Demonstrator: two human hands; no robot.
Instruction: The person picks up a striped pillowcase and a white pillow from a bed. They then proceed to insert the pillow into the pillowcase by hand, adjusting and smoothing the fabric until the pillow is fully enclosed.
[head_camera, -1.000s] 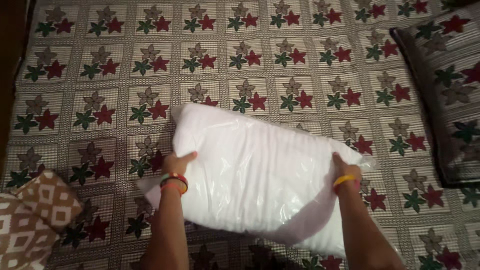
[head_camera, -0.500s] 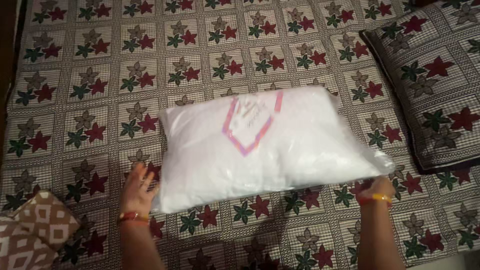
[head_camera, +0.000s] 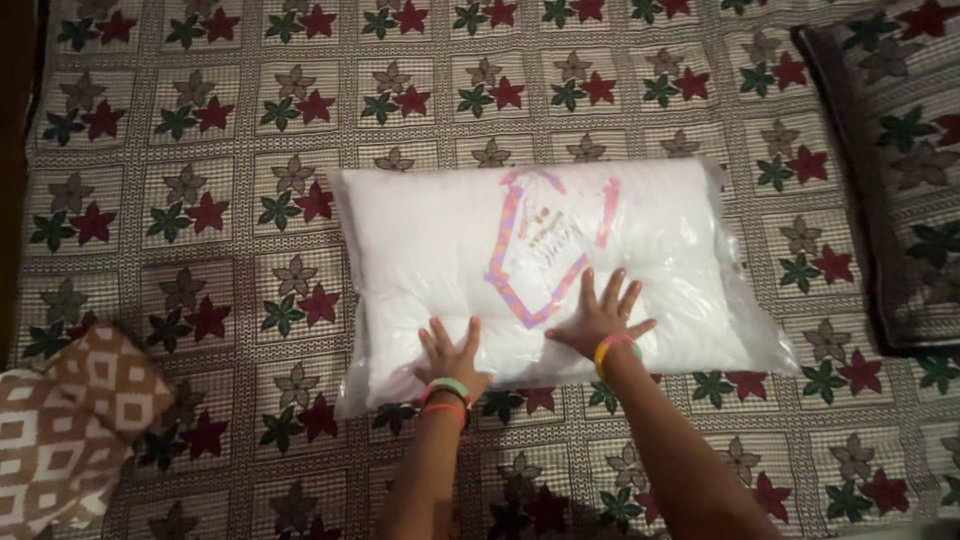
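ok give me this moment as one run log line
left hand: flat on pillow, fingers spread | right hand: flat on pillow | white pillow in clear plastic: lying on patterned bedspread | brown cushion: lower left

Setting: a home, most likely a bedroom. Evidence: a bed (head_camera: 200, 120) fills almost the whole view, covered by a patterned bedspread (head_camera: 230, 210) of squares with red, green and grey star-shaped flowers. A pillow in a matching cover (head_camera: 900, 170) lies at the right edge. A brown cushion with white diamond print (head_camera: 70, 430) sits at the lower left. A white pillow in clear plastic wrap (head_camera: 440, 250) lies flat at the centre. Lighting: dim, indoor.
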